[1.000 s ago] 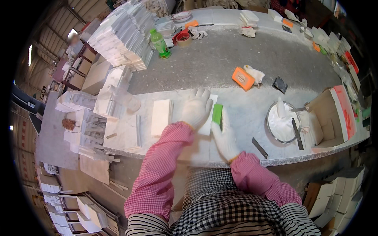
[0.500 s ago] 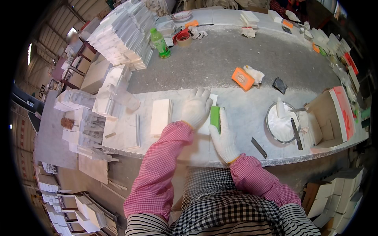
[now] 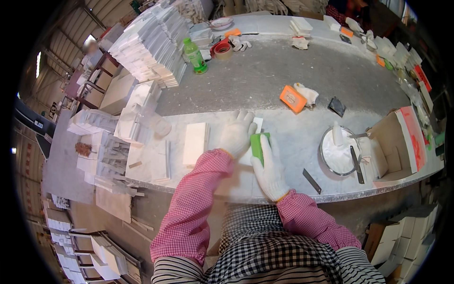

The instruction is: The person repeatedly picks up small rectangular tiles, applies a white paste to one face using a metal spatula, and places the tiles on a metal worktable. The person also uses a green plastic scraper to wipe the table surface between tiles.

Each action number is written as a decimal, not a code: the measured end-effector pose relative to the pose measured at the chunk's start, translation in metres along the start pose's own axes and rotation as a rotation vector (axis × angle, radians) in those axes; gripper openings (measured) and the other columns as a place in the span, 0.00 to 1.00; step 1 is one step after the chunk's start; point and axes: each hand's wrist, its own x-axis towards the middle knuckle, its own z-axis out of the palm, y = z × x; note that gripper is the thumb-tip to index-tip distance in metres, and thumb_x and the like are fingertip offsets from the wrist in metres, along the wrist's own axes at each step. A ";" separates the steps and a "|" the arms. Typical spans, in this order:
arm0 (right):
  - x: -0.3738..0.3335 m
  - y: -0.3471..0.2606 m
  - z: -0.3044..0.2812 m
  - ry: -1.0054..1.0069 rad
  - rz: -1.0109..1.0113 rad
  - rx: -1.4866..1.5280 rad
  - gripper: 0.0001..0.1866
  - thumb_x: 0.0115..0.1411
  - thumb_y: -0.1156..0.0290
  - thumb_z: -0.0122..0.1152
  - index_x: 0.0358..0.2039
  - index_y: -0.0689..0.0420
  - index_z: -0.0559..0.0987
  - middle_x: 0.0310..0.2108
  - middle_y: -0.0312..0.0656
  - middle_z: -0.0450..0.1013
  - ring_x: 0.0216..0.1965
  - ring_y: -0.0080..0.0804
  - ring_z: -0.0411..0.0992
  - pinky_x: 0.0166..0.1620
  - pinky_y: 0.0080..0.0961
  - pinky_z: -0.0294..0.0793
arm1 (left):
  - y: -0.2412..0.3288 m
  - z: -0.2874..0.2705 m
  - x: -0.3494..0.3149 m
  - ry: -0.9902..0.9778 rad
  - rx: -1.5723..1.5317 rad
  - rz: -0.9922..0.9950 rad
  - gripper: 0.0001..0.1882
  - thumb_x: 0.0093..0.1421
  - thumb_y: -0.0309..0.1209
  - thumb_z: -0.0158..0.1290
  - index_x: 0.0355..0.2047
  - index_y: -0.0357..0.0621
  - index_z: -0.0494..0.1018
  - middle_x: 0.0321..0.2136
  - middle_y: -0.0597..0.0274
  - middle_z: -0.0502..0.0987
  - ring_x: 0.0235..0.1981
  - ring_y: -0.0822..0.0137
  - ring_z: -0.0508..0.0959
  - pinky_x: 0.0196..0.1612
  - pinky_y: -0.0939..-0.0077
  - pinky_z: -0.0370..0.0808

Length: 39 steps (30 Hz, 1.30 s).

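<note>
- Far left, a brown tuft [image 3: 83,149] lies against stacked white pieces.
- Beside it, a lower pile of white blocks [image 3: 138,111] stands at the left end of the desk [image 3: 295,156]; behind it rises a tall stack of thin white slabs [image 3: 150,47].
- Near the front edge lies a flat white slab [image 3: 150,161], with a translucent cup-like thing [image 3: 162,125] behind it.
- Further back, a green bottle [image 3: 195,57] stands upright just right of the tall stack.
- Next come white slabs laid together [image 3: 196,142], just left of the left hand.
- The gloved left hand [image 3: 236,132] rests palm down, its fingers stretched out and slightly spread, on a narrow white piece [image 3: 245,158] that shows above and below it.
- The green block [image 3: 257,147] is at the white piece's right edge, gripped between the thumb and fingers of the gloved right hand [image 3: 270,173].
- Beyond, an orange block [image 3: 293,99] touches a crumpled white cloth [image 3: 308,93].
- Right of the hands lies a dark flat strip [image 3: 312,181]; a dark square piece [image 3: 337,107] sits further back.
- A metal bowl [image 3: 322,154] holds white material, a dark blade [image 3: 357,164] across its right rim.
- Rightmost, an open cardboard box [image 3: 390,150] lies near the desk's end.
</note>
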 end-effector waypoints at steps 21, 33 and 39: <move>0.012 0.043 -0.063 0.126 0.309 0.534 0.38 0.62 0.59 0.63 0.69 0.61 0.65 0.63 0.54 0.70 0.62 0.42 0.70 0.62 0.32 0.69 | 0.072 -0.029 0.014 -0.371 0.467 -0.456 0.42 0.56 0.57 0.60 0.60 0.36 0.68 0.53 0.41 0.76 0.55 0.44 0.76 0.54 0.58 0.75; -0.019 0.046 -0.046 -0.025 0.504 0.883 0.35 0.66 0.57 0.61 0.69 0.60 0.65 0.57 0.48 0.74 0.54 0.34 0.73 0.54 0.28 0.73 | 0.049 -0.048 -0.010 -0.632 0.304 0.134 0.50 0.43 0.47 0.71 0.65 0.47 0.63 0.62 0.47 0.68 0.65 0.43 0.65 0.65 0.51 0.67; -0.044 0.024 -0.043 -0.074 0.409 0.784 0.36 0.68 0.59 0.59 0.71 0.59 0.61 0.56 0.48 0.73 0.51 0.30 0.74 0.48 0.26 0.76 | 0.038 -0.039 -0.033 -0.358 0.278 0.101 0.53 0.41 0.50 0.72 0.65 0.43 0.63 0.62 0.49 0.67 0.66 0.45 0.64 0.66 0.52 0.65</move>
